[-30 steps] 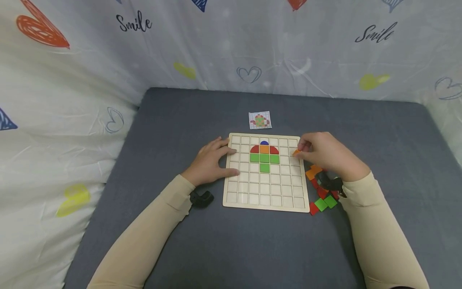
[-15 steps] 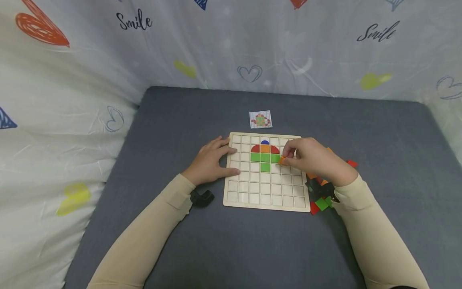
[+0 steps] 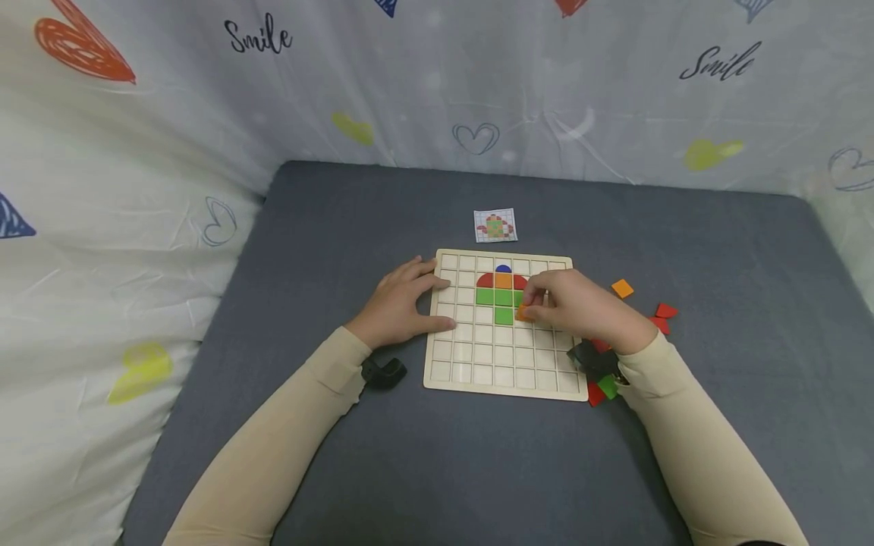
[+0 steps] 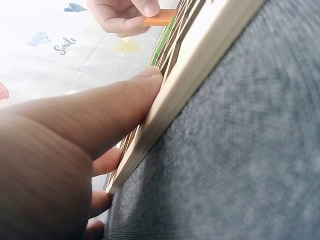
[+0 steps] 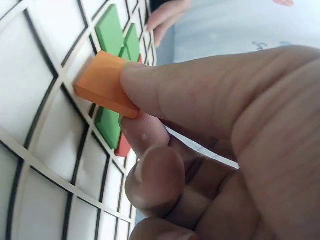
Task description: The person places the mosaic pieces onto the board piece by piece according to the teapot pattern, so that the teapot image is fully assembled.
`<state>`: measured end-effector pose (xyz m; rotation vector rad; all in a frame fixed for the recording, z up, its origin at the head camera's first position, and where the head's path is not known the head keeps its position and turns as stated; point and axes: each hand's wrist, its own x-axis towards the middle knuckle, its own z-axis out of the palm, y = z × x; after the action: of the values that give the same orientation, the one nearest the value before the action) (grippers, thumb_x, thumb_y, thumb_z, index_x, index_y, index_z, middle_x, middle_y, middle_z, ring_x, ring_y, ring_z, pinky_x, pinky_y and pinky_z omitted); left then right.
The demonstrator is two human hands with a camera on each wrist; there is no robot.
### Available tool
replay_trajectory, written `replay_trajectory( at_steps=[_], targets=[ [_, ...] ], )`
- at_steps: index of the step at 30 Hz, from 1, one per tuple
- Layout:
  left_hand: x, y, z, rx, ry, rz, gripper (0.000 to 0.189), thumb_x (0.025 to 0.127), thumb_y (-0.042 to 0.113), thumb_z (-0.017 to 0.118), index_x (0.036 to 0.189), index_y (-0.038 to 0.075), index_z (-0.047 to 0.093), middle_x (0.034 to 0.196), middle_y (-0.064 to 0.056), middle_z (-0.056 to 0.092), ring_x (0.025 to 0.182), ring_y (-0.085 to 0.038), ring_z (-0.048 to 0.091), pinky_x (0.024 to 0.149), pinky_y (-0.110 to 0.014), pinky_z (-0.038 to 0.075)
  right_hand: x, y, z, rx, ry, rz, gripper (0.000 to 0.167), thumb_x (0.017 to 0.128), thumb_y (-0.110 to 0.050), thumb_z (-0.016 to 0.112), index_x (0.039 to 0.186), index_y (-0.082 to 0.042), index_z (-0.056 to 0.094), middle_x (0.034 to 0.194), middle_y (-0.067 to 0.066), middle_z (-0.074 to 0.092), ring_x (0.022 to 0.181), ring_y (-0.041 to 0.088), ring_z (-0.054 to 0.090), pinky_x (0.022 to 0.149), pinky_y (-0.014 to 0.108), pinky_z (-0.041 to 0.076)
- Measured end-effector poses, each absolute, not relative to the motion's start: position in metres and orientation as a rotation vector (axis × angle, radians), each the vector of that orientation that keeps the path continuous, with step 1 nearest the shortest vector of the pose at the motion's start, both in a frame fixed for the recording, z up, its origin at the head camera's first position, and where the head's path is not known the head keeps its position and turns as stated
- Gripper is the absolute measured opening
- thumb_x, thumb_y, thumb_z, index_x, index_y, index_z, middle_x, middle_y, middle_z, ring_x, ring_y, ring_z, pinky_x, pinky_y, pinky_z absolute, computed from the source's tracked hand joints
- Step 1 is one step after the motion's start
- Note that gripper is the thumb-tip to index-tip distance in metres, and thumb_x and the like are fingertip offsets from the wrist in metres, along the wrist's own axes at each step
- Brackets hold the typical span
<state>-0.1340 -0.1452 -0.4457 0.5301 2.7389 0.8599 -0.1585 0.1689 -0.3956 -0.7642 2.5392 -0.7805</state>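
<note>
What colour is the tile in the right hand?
Orange; the tile shows best in the right wrist view.

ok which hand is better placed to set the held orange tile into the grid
Probably the right hand: it pinches the orange tile over the board, near the lowest green tile. The left hand rests at the board's left edge, farther from that spot.

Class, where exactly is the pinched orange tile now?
In the head view, the right hand pinches the orange tile over the grid board, just right of the lowest green tile.
</note>
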Motion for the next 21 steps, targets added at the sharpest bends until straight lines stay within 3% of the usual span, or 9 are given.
replay_trajectory(
  at_steps=[21],
  targets=[
    [-0.1349, -0.1446, -0.4463, 0.532, 2.742, 0.857, 0.075, 0.088, 0.058, 0.081, 0.149, 0.019, 0.061, 0.172, -0.004, 0.031, 0.163, -0.027, 0.014, 0.129, -0.057, 0.014, -0.1594, 0.1669, -0.4055, -0.857, 2.563, -0.750, 0.004, 0.097, -0.012, 0.076, 0.095, -0.009, 0.077, 0.087, -0.001, 0.069, 0.069, 0.014, 0.055, 0.064, 0.032, 0.048]
  ],
)
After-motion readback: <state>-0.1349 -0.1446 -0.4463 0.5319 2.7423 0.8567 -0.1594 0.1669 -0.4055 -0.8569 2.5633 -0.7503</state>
